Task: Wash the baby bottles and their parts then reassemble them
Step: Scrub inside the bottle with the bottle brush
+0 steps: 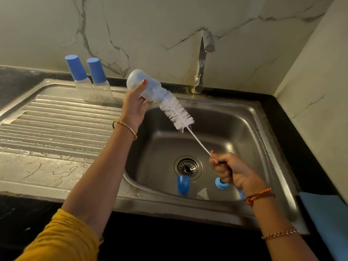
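The far end of the bottle brush [177,114] is buried inside the bottle [146,85], so you can't see how deep it's going, and its blue handle is mostly hiding in the right hand [232,171], with only the tip poking out by the wrist. The left hand [134,105] is gripping the bottle, holding it tilted above the sink [235,129] with the mouth pointing down toward the right. The right hand is clenching the brush's handle lower down over the basin.

Sitting in the sink near the drain [188,167]: a blue cap [183,185] on its side, a blue ring [220,183] partly covered by the right hand, and something clear that's looking like a nipple [204,194], hard to tell though.

Two more capped bottles [90,80] are standing side by side at the back of the wet drainboard [47,129]. The tap [204,61] is rising behind the basin, and a blue cloth [327,221] is getting cut off at the right edge of the dark worktop [293,129].
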Motion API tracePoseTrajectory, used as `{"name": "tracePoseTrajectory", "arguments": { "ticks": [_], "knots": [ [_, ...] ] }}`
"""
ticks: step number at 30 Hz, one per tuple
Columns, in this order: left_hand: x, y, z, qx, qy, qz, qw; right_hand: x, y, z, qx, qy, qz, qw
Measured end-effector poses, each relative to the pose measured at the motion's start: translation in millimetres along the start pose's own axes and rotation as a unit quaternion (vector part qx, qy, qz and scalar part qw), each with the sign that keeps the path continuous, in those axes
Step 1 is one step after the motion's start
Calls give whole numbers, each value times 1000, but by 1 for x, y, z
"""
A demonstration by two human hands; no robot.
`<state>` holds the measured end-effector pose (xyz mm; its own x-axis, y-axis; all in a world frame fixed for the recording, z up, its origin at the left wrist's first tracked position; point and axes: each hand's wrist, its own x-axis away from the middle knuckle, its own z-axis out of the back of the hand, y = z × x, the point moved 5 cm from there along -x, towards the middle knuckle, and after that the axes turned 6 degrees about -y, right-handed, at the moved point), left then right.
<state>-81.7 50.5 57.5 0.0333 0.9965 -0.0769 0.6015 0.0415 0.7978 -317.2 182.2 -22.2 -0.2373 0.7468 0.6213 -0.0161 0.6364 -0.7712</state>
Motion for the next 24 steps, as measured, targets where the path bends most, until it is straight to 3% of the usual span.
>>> {"name": "tracePoseTrajectory", "arguments": {
  "ticks": [2, 6, 9, 14, 19, 21, 24],
  "knots": [
    [-4, 7, 5, -42, 29, -17, 999, 0, 5, 11, -12, -22, -17, 1000],
    [-4, 14, 13, -72, 142, -51, 986, 10, -2, 30, 69, 33, 8, 997],
    [-4, 6, 14, -36, 195, -57, 979, 18, -8, 35, 107, 62, 37, 992],
    [-8, -3, 12, 33, 210, -24, 977, 26, -4, 40, 108, 70, 47, 991],
    [-9, -7, 35, 85, 306, 9, 948, 32, 2, 51, 78, 101, 46, 991],
    [-13, 2, 51, 70, 291, -5, 954, 34, 7, 57, 58, 127, 66, 988],
    [-10, -11, 40, 5, 197, 24, 980, 25, 2, 39, 84, 149, 120, 978]
  ]
}}
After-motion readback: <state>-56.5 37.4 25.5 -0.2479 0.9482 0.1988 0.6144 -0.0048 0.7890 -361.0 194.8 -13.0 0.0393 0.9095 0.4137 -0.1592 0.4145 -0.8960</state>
